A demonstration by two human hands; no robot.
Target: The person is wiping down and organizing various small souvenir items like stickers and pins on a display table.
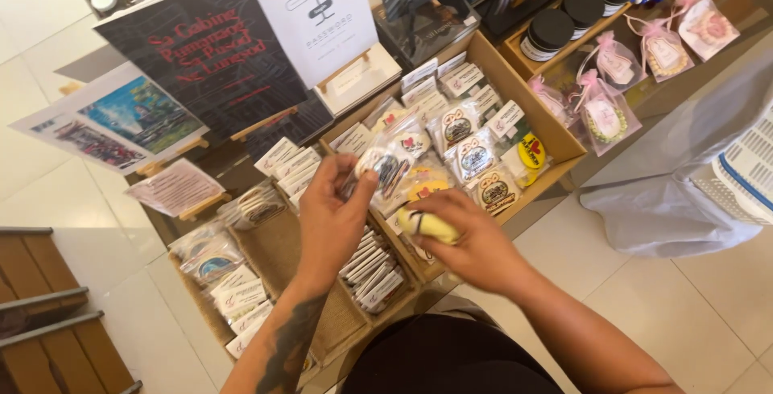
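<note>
In my left hand (334, 213) I hold a small clear-wrapped packet (385, 170) with a striped, dark and pale item inside; it is blurred, so I cannot tell more of it. My thumb and fingertips pinch its lower edge, and the hand is raised with its back toward me, the tattooed forearm running down toward the bottom of the view. My right hand (471, 241) is curled over a yellow packet (427, 225), fingers closed round it, knuckles up, the forearm coming in from the lower right. Both packets sit above the near edge of the wooden tray (564, 146), which is full of similar wrapped round badges. Just beside it, toward the left, a burlap-lined tray (278, 253) holds rows of small white cards (370, 269).
</note>
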